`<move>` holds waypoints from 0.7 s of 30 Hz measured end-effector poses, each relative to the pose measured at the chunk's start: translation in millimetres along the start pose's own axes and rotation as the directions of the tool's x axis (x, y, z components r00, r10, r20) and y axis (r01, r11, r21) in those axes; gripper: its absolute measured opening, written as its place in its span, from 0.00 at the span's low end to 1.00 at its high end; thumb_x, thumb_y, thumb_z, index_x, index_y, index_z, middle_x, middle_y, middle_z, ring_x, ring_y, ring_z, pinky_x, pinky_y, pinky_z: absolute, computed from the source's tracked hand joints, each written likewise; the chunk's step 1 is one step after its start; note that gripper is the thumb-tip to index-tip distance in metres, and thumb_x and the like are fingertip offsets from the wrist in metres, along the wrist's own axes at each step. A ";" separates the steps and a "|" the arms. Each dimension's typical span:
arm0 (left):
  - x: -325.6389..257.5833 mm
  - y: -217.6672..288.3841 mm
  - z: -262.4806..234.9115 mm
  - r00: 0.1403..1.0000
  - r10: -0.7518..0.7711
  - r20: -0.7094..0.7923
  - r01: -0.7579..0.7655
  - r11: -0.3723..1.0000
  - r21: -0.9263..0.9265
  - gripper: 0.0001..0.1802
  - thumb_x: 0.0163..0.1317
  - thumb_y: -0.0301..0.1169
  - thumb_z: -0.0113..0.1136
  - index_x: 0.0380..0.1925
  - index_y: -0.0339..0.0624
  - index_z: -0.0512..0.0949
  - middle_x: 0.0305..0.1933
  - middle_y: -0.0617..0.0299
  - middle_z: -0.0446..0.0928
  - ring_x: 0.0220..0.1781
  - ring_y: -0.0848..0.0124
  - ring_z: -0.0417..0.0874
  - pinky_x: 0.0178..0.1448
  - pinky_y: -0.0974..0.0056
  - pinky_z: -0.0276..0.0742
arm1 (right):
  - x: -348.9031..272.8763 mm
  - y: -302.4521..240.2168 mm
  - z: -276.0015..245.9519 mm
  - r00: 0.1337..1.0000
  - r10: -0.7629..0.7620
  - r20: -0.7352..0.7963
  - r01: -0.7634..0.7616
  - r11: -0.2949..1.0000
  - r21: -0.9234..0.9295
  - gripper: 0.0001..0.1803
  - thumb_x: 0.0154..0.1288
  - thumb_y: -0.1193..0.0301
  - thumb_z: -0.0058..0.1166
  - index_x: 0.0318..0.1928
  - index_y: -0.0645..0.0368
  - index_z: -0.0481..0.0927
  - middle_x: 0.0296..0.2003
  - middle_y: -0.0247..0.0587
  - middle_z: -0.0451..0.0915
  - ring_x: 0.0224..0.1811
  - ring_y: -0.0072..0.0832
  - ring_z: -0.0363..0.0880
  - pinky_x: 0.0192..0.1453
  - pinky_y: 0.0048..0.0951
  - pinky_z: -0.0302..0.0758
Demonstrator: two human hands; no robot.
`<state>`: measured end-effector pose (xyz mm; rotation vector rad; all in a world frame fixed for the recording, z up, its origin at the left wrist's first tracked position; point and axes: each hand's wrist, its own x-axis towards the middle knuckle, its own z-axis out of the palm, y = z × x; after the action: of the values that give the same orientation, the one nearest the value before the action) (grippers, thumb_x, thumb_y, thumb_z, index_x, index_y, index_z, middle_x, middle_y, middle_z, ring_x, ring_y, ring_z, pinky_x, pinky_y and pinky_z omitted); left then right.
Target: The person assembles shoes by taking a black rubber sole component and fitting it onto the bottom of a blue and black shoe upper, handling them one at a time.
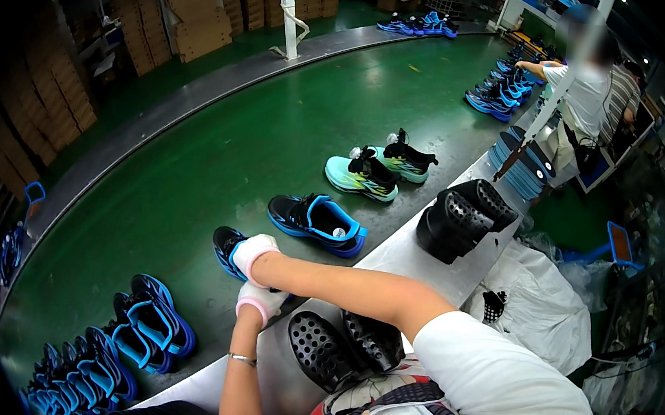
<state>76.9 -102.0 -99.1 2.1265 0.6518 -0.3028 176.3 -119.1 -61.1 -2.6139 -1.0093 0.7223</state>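
Sneaker (226, 246) — black with blue trim — gripped by both gloved hands (256, 277).

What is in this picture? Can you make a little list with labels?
place: green belt with shoes on it
left hand: gloved, at a black and blue shoe, grip hidden
right hand: gloved, on the same shoe
beside hands: black insoles on the grey bench
further along belt: blue shoe, two teal shoes
near left: blue shoe pairs
far right: other person by more blue shoes
left side: cardboard boxes
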 end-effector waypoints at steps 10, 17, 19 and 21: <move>-0.3 -8.9 3.0 0.973 0.212 -0.095 -0.194 0.967 0.165 0.23 0.53 0.44 0.66 0.43 0.39 0.82 0.41 0.45 0.84 0.46 0.52 0.85 0.47 0.56 0.79 | -81.3 27.1 -48.5 0.958 -0.273 0.088 0.285 0.941 -0.184 0.16 0.62 0.62 0.53 0.47 0.53 0.84 0.44 0.45 0.84 0.49 0.43 0.83 0.51 0.43 0.79; -14.8 -15.5 8.8 0.854 0.440 -0.278 -0.379 0.891 0.248 0.28 0.55 0.37 0.65 0.56 0.42 0.74 0.52 0.49 0.75 0.49 0.52 0.80 0.51 0.56 0.78 | -231.5 84.0 -79.6 0.840 -0.540 0.051 0.542 0.830 -0.134 0.21 0.63 0.55 0.55 0.51 0.54 0.80 0.45 0.43 0.82 0.51 0.33 0.79 0.55 0.39 0.75; -48.4 -14.2 11.8 0.772 0.494 -0.401 -0.428 0.869 0.247 0.33 0.55 0.36 0.65 0.62 0.45 0.70 0.60 0.47 0.69 0.53 0.50 0.79 0.55 0.55 0.77 | -260.6 87.5 -79.6 0.868 -0.467 0.167 0.475 0.880 -0.010 0.26 0.61 0.51 0.57 0.53 0.54 0.79 0.44 0.47 0.82 0.49 0.37 0.79 0.55 0.42 0.74; -78.7 3.1 22.4 0.756 0.459 -0.466 -0.477 0.874 0.088 0.31 0.59 0.33 0.62 0.64 0.44 0.69 0.63 0.49 0.67 0.51 0.56 0.80 0.54 0.57 0.78 | -279.5 123.1 -50.9 0.807 -0.585 -0.083 0.580 0.811 -0.076 0.31 0.57 0.46 0.58 0.55 0.54 0.78 0.43 0.53 0.80 0.46 0.47 0.78 0.54 0.47 0.73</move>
<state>13.5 -148.4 -76.1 2.2564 0.3555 0.5275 93.8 -402.0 33.8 -2.1393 -1.6952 0.4027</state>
